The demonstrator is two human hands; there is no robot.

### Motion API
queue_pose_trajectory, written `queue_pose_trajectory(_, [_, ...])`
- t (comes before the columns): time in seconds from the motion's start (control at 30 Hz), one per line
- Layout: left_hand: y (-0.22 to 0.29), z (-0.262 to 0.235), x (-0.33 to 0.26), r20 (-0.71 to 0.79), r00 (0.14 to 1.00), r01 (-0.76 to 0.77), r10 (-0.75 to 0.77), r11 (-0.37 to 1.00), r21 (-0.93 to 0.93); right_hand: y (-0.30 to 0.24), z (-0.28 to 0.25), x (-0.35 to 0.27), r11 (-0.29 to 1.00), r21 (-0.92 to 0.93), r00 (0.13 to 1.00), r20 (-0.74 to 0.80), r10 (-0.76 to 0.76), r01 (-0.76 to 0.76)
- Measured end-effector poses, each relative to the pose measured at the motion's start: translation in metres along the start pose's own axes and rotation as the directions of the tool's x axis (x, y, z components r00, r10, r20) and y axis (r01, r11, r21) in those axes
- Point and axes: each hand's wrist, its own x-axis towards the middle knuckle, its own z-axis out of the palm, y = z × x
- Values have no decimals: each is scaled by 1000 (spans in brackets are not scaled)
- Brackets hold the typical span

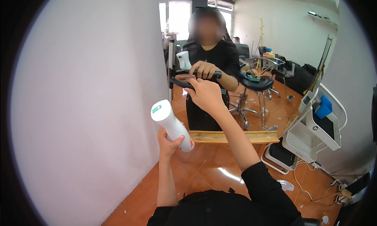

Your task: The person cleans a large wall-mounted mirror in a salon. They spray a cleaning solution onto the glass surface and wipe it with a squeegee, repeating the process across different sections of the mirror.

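Note:
My left hand (168,143) is wrapped round the body of a white spray bottle (172,123), low in front of me beside the wall. A green sticker shows on the bottle's top, and red print lies near its lower end. Further forward, my right hand (208,94) is closed round the black handle of a squeegee (181,83). Its long blade stands upright at the left edge of a large wall mirror (275,24), while the handle points right. In the mirror, my reflection shows the bottle and the gripping fingers.
A pale wall (90,108) rises close on my left. Under the mirror runs a yellowish wooden ledge (235,137). To the right stands a white trolley (300,141) with a blue container (323,107). Cables (300,185) trail over the orange tiled floor (204,171). Chairs appear in the reflection.

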Motion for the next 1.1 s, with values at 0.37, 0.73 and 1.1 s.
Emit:
queue_pose_trajectory(0.37, [1, 63, 11, 34, 999, 15, -14, 1000, -26, 65, -57, -26, 990, -92, 994, -22, 108, -109])
queue_pose_trajectory(0.73, [-21, 138, 23, 164, 986, -11, 25, 996, -85, 141, -114, -74, 968, -142, 976, -94, 196, -208])
queue_pose_trajectory(1.1, [-52, 210, 16, 203, 979, -7, 24, 996, -83, 213, -168, -123, 946, -177, 957, -149, 249, -273])
